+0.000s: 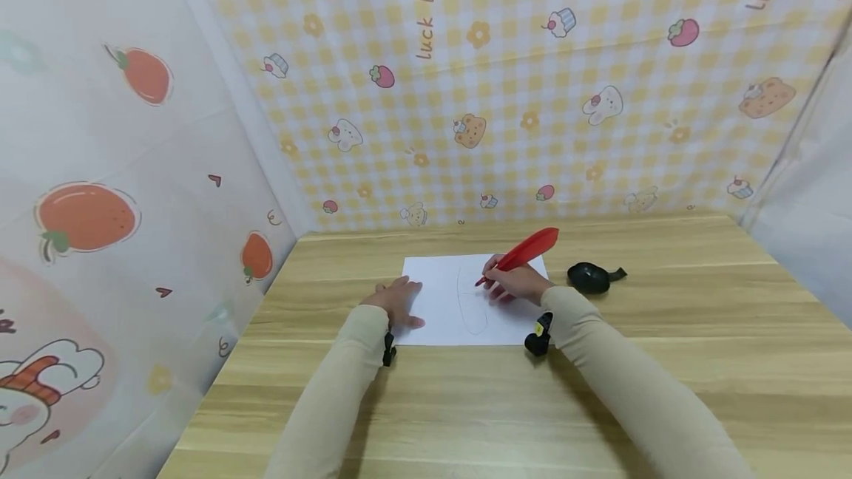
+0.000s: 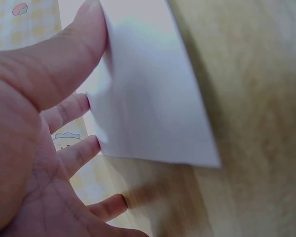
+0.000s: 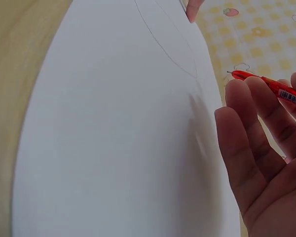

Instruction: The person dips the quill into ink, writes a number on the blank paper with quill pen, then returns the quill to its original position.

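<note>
A white sheet of paper (image 1: 435, 316) lies on the table, bearing a thin pencil-like outline (image 1: 459, 301), long and rounded at its lower end, with a short line across it. My right hand (image 1: 524, 284) pinches a red feather pen (image 1: 535, 248), its tip pointing down and left above the sheet, near the drawn line. In the right wrist view, the pen's clear red barrel (image 3: 274, 85) carries a barcode label. My left hand (image 1: 398, 300) rests on the paper's left edge with fingers spread, as the left wrist view also shows, its thumb (image 2: 84, 44) on the sheet.
To the right of the paper sits a black rounded object (image 1: 589, 278) with a short tail. The wooden table (image 1: 452, 405) ends at a yellow checked cloth (image 1: 506, 80) behind, and a fruit-printed cloth (image 1: 166, 168) hangs at the left.
</note>
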`<action>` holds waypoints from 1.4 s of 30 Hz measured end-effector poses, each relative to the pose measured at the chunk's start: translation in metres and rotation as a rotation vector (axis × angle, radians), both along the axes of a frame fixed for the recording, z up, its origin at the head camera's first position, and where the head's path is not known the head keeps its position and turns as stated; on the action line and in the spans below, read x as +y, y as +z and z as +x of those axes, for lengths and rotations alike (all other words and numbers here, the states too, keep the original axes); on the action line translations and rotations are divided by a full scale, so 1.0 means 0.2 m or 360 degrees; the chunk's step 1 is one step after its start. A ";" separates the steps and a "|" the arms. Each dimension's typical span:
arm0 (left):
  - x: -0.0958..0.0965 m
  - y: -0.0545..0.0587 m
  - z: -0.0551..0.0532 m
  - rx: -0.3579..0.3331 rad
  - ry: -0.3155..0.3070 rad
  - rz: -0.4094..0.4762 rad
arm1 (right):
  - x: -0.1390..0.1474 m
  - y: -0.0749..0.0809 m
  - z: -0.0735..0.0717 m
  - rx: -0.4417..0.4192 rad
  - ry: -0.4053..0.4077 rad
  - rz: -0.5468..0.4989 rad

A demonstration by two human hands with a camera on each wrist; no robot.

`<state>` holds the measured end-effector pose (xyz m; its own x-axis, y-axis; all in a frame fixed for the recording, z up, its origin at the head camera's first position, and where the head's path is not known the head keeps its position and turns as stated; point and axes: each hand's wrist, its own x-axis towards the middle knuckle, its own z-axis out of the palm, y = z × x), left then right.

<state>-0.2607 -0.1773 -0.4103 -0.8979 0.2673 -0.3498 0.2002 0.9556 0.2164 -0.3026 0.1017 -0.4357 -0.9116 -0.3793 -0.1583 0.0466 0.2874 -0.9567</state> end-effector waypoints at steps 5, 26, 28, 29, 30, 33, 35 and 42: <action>0.01 0.00 -0.01 -0.0009 -0.0023 0.0006 | 0.06 0.01 0.00 -0.0005 -0.0022 0.0053; 0.00 0.00 -0.03 -0.0011 -0.0060 0.0013 | 0.37 0.08 0.02 0.0012 -0.0096 0.0093; 0.00 0.00 -0.03 -0.0015 -0.0054 0.0026 | 0.40 0.08 0.02 0.0032 -0.0099 0.0125; 0.00 -0.01 -0.03 -0.0014 -0.0053 0.0032 | 0.41 0.08 0.02 0.0040 -0.0108 0.0148; 0.01 -0.01 -0.03 -0.0014 -0.0055 0.0036 | 0.43 0.09 0.03 0.0047 -0.0116 0.0165; 0.01 -0.01 -0.03 -0.0012 -0.0056 0.0041 | 0.48 0.10 0.03 0.0076 -0.0128 0.0212; 0.00 -0.01 -0.02 -0.0015 -0.0055 0.0051 | 0.51 0.11 0.04 0.0073 -0.0151 0.0221; 0.00 0.00 -0.02 -0.0016 -0.0044 0.0041 | 0.63 0.14 0.06 0.0079 -0.0208 0.0216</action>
